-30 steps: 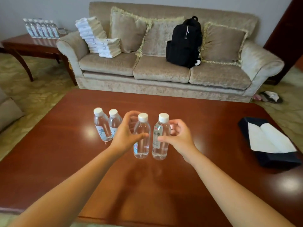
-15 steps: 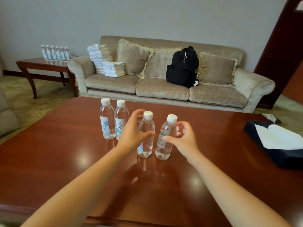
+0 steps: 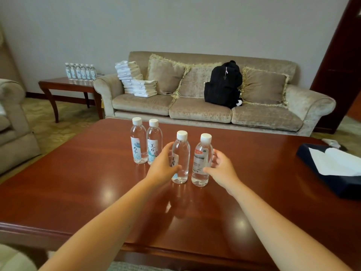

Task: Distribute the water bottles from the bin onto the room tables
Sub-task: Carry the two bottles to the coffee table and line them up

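Now the tilted right bottle (image 3: pixel 203 151) has been righted on the surface (image 3: pixel 78 182), right hand (image 3: pixel 222 170) and left hand (image 3: pixel 162 170) grips still clamped on it and the left bottle (image 3: pixel 182 151), so release seems due.

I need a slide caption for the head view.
Left hand grips third bottle, right hand grips fourth bottle, beside two bottles standing on wooden table.

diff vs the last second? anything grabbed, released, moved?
Little. The right hand tipped the right bottle slightly rightward, away from the left bottle in the left hand; the camera tilted up. Nothing taken or released: both hands still curl round their bottles on the coffee table. The far pair of bottles stayed put.
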`<action>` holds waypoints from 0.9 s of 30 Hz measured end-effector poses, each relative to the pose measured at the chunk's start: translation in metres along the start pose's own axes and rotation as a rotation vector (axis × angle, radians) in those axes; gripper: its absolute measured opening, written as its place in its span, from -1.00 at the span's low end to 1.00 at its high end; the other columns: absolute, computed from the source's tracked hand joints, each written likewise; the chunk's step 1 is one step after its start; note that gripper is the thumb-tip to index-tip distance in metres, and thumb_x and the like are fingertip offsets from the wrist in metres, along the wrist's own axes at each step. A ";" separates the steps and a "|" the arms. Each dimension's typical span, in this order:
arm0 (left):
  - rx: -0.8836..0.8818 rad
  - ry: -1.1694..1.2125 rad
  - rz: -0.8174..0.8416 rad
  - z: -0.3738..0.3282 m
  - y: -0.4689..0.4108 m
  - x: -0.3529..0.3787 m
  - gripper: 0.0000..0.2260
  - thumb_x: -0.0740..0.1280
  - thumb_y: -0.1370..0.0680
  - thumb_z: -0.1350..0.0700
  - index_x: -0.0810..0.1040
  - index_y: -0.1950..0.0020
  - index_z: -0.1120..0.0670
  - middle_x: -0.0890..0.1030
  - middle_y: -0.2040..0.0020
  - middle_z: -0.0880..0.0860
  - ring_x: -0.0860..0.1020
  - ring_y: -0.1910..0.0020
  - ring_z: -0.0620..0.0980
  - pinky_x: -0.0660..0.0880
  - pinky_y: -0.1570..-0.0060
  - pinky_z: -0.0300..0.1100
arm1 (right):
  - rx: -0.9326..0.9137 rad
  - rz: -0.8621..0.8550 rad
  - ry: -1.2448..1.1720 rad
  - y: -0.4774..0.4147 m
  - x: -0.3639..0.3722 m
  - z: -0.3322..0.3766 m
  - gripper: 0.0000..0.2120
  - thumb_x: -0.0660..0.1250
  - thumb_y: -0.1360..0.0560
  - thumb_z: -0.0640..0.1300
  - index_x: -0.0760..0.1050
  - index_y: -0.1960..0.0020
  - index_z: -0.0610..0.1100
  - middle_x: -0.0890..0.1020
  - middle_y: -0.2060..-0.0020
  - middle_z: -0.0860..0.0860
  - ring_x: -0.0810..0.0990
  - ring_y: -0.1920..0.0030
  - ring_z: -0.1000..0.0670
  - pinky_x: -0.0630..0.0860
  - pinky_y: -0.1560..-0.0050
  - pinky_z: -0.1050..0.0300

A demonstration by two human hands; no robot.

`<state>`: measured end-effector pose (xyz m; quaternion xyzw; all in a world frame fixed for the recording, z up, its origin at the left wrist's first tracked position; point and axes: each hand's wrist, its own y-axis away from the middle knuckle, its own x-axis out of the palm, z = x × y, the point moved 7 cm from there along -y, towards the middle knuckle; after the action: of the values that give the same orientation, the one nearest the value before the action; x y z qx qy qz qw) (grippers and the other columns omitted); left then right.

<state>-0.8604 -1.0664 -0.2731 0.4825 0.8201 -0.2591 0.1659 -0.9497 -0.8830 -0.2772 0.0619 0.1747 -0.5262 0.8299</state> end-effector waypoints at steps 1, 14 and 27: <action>0.006 -0.008 -0.008 -0.002 0.000 0.000 -0.28 0.50 -0.45 0.19 0.21 -0.49 -0.14 0.46 -0.16 -0.18 0.51 -0.23 -0.08 0.52 -0.22 -0.05 | -0.010 -0.011 0.021 0.000 -0.001 0.002 -0.37 0.44 -0.41 -0.41 0.39 -0.41 -0.11 0.62 -0.18 0.04 0.61 -0.16 0.06 0.57 -0.06 0.21; -0.028 -0.068 -0.111 0.002 -0.009 0.000 -0.20 0.61 -0.30 -0.01 0.23 -0.40 -0.15 0.46 -0.07 -0.07 0.51 0.01 -0.13 0.55 0.00 -0.08 | -0.019 -0.106 0.242 -0.005 0.011 0.008 -0.32 0.64 -0.24 -0.01 0.36 -0.21 -0.09 0.42 -0.17 0.00 0.50 -0.13 -0.01 0.51 -0.09 0.06; 0.257 -0.489 0.110 -0.088 -0.051 -0.038 -0.55 0.44 -0.50 -0.01 0.48 -0.37 -0.05 0.57 -0.27 0.00 0.56 -0.15 -0.01 0.49 -0.03 -0.14 | -0.278 0.182 0.663 -0.020 -0.009 0.109 -0.57 0.27 -0.61 -0.11 0.40 -0.47 -0.04 0.46 -0.43 0.03 0.45 -0.39 -0.01 0.38 -0.25 0.18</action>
<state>-0.8883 -1.0625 -0.1686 0.4665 0.6888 -0.4601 0.3102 -0.9466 -0.9156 -0.1709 0.1311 0.4974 -0.3728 0.7723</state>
